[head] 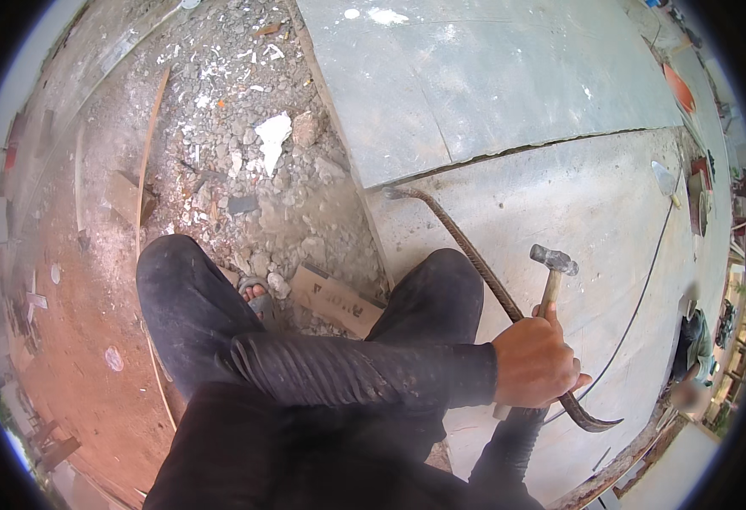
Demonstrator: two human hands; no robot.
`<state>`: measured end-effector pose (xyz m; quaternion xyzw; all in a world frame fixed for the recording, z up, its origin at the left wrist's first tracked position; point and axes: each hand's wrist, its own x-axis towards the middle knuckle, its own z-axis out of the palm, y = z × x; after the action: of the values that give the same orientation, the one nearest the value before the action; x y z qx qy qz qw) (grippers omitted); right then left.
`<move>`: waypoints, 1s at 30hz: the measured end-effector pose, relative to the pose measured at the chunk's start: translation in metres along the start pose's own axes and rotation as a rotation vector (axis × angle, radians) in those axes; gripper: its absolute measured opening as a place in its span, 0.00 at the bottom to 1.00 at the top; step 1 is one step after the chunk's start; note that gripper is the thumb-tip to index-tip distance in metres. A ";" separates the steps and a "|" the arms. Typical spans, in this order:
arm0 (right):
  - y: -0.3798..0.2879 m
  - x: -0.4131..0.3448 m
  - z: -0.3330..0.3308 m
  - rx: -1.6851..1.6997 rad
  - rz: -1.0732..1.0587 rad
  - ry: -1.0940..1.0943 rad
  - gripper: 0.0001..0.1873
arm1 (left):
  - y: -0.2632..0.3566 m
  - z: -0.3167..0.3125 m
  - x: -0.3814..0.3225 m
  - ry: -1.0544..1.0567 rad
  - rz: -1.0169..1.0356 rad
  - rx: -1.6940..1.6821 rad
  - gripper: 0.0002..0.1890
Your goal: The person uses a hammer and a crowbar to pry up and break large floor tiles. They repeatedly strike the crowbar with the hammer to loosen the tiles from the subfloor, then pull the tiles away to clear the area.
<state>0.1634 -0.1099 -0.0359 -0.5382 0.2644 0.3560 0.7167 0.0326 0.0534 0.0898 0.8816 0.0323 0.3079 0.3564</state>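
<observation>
My left hand [533, 363] reaches across my body and is closed around a ribbed steel pry bar [475, 255] with bent ends. The bar's upper end lies at the corner of a pale slab, and its lower hooked end [593, 419] points right. A hammer [554, 260] with a steel head and wooden handle stands out above this hand; its handle passes behind the knuckles and shows again below. My right hand [582, 382] is under the left one, mostly hidden, with only fingertips showing. What it grips cannot be seen.
Rubble [232, 127] and a piece of printed cardboard [334, 299] lie between and beyond my knees. A large grey slab [494, 76] borders the pale slab [602, 191]. A trowel [663, 178] and a dark cable [647, 287] lie right. Another person [695, 344] is at the far right.
</observation>
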 end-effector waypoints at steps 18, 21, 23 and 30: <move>0.031 -0.094 0.024 -0.340 -0.292 -0.387 0.22 | -0.048 0.004 -0.038 0.182 0.047 -0.397 0.16; 0.040 -0.090 0.027 -0.274 -0.253 -0.342 0.20 | -0.046 0.008 -0.044 0.146 0.086 -0.476 0.25; 0.047 -0.082 0.026 -0.250 -0.226 -0.332 0.18 | -0.047 0.011 -0.054 0.142 0.124 -0.560 0.29; 0.068 -0.050 0.034 -0.175 -0.090 -0.386 0.12 | -0.064 0.023 -0.084 -0.045 0.042 -0.758 0.32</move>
<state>0.0785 -0.0768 -0.0275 -0.5316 0.0663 0.4416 0.7197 -0.0121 0.0641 -0.0083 0.6943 -0.1098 0.2859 0.6513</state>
